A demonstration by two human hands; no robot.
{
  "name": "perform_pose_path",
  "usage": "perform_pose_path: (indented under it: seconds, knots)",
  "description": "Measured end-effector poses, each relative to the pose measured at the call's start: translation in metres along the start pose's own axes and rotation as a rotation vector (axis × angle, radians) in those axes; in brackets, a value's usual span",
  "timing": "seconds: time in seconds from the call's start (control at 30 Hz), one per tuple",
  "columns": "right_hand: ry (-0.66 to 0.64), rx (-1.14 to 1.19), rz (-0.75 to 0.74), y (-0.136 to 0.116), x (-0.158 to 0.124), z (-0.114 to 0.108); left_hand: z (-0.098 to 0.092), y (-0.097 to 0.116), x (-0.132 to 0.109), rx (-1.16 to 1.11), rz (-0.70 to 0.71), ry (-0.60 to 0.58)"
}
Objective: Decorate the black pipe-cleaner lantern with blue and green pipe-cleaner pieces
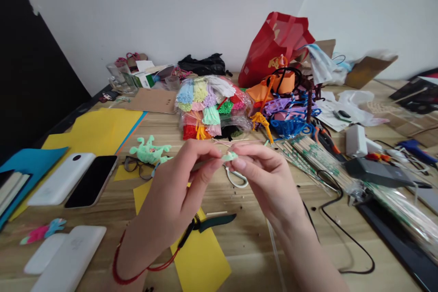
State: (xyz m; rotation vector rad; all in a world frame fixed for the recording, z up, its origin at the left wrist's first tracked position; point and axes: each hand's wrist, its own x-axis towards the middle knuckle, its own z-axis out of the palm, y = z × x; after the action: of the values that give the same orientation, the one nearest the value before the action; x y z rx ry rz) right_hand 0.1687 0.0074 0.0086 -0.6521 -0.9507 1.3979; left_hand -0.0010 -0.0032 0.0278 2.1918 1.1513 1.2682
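Both hands meet above the middle of the table, pinching a small light green piece [230,157] that looks like bent fuzzy pipe cleaner. My left hand [183,182], with a red cord bracelet at the wrist, has thumb and forefinger closed at its left end. On the right side, my right hand [265,169] grips it between thumb and fingertips; part of the piece is hidden by the fingers. Beyond my left hand lies a light green pipe-cleaner figure [148,149]. White-handled scissors [237,179] lie behind the hands. Dark-handled pliers or cutters [215,221] rest below on yellow paper [203,260].
Bundles of coloured pipe cleaners [208,105] stand at the back, beside a pile of coloured shapes [287,109] and a red bag [273,45]. A black phone [91,181] and white devices lie left. Wooden sticks [318,159], a black cable [356,237] and a glue gun [419,150] lie right.
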Motion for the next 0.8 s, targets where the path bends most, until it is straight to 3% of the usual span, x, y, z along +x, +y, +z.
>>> perform_pose_path:
  seconds: [0.27, 0.47, 0.8]
  knots:
    - [0.002, -0.033, -0.084, 0.001, -0.002, 0.003, 0.007, 0.003, -0.001, -0.037, -0.035, 0.083]
    - [-0.006, -0.097, -0.231, 0.003, -0.003, 0.002, 0.008, 0.003, -0.001, -0.036, -0.055, 0.111]
    - [0.024, -0.162, -0.287, 0.006, -0.002, 0.002, 0.013, 0.009, -0.003, 0.002, 0.026, 0.125]
